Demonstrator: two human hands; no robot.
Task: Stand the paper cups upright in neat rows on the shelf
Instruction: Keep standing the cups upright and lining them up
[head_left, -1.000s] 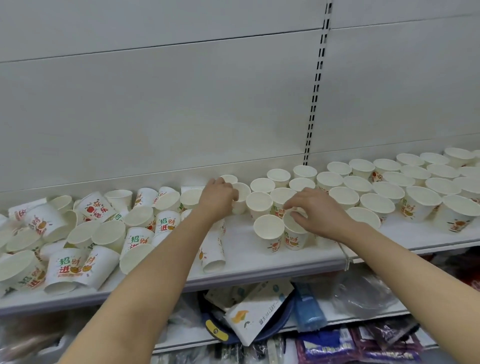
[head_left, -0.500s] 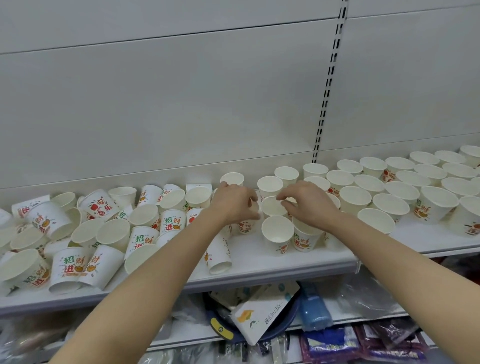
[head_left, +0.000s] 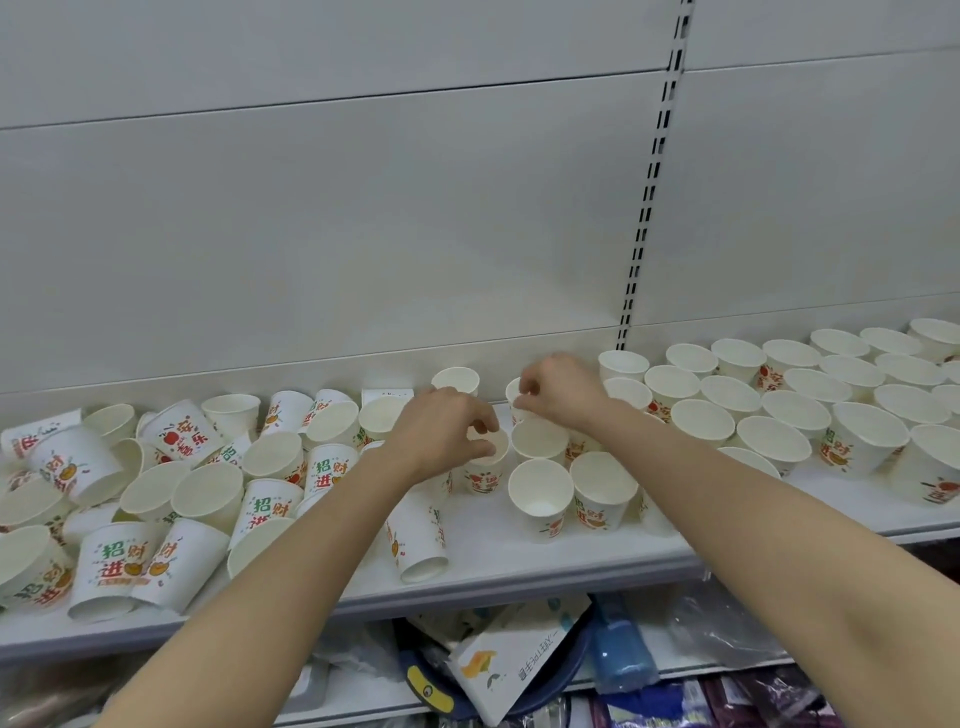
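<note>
Two hands work at the seam between order and mess on the shelf (head_left: 519, 566). The left hand (head_left: 441, 431) pinches the rim of an upright cup (head_left: 485, 460) between thumb and curled fingers, just left of the standing group. The right hand (head_left: 558, 387) pinches the rim of a back-row cup (head_left: 519, 400), mostly hidden behind its fingers, close to the rear panel. To the right, the upright cups (head_left: 789, 405) stand in rows running off toward the frame edge. To the left, the tumbled cups (head_left: 171, 493) lie on their sides or lean on each other, with one fallen cup (head_left: 415, 540) lying near the front lip under the left forearm.

The likely trouble is crowding. Both wrists hover over light, empty cups standing almost rim to rim, so a forearm dropping or a hand pulling back carelessly could knock neighbours over in a chain. Pinching a thin paper rim too hard could also dent it. The fallen cup near the edge could roll off if the left arm brushes it.
</note>
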